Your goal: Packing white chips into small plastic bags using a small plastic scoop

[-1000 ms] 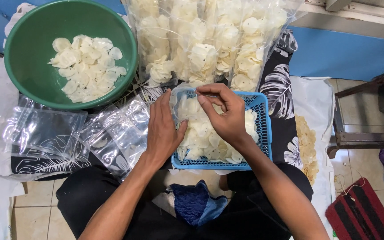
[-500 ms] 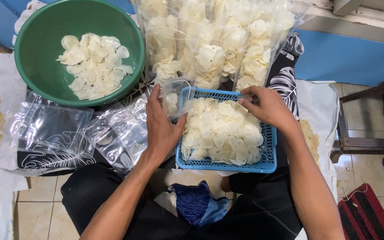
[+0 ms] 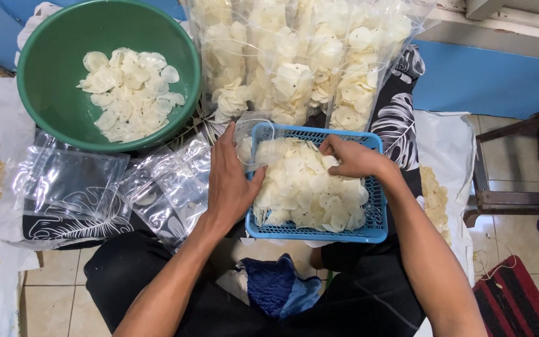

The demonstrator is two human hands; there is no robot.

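A small clear plastic bag (image 3: 252, 140) is held open at the near-left corner of the blue basket (image 3: 375, 212), pinched by the left hand (image 3: 231, 181), thumb and fingers closed on its thin, crinkly film. Pale, round, dry crackers (image 3: 307, 190) are heaped in the basket, and the right hand (image 3: 354, 159) is curled over them at the far rim, fingers closed as if on a few pieces, though what is gripped cannot be told. The filling step looks to be in hand; the bag mouth would need to be kept wide and steady. Filled bags (image 3: 301, 56) are stacked beyond, empty bags (image 3: 95, 187) are spread flat at the left, and more crackers lie in a green bowl (image 3: 51, 93).
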